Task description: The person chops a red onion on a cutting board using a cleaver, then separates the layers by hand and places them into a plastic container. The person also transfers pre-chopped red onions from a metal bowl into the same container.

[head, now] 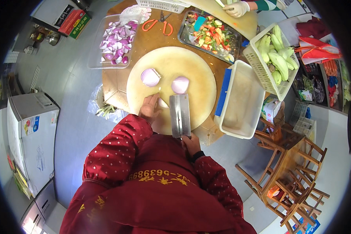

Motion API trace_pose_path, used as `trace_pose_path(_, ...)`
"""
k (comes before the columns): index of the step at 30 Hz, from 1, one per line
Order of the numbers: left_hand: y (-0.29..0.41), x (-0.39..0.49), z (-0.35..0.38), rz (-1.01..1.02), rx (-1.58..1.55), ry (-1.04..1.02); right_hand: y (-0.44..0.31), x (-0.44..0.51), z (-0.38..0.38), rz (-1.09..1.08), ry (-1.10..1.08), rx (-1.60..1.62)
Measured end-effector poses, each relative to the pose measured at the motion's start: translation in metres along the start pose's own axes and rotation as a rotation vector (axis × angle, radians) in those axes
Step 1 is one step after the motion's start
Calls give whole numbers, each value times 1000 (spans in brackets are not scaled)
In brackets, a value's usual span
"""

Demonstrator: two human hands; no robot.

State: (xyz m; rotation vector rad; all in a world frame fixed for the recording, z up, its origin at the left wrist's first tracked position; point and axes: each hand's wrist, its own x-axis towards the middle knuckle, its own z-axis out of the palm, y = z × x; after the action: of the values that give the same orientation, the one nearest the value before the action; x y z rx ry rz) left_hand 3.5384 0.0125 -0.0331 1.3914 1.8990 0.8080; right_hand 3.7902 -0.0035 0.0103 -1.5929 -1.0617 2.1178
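On the round cutting board (199, 73) my left hand (150, 108) rests with its fingertips at a small piece of onion (163, 103). My right hand (191, 144) grips the handle of a cleaver (180, 115), whose broad blade lies over the near part of the board, just right of that piece. Beyond the blade's far end lies a cut piece of red onion (180, 85). Another larger piece of red onion (150, 77) lies farther left on the board. Whether my left fingers press on the small piece I cannot tell.
A clear plastic tub holds chopped red onion (117, 41). Orange-handled scissors (161, 25) lie beyond the board, beside a tray of cut peppers (213, 38). At right stand a white bin (241, 99) and a basket of pale green vegetables (276, 55). A person's gloved hand (236, 9) is at the far side.
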Motion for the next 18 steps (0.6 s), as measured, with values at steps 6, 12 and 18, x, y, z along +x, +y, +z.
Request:
trace_pose_path(6,-3,0,9,-12,-131,230,12,20,21,30,-106,-61)
trace_pose_path(12,-8,-1,11,-126,-185,215,1,22,32,38,-171,-52)
trace_pose_path(18,-18,-25,-25,-200,-301,444,-35,18,66,124,-233,-94)
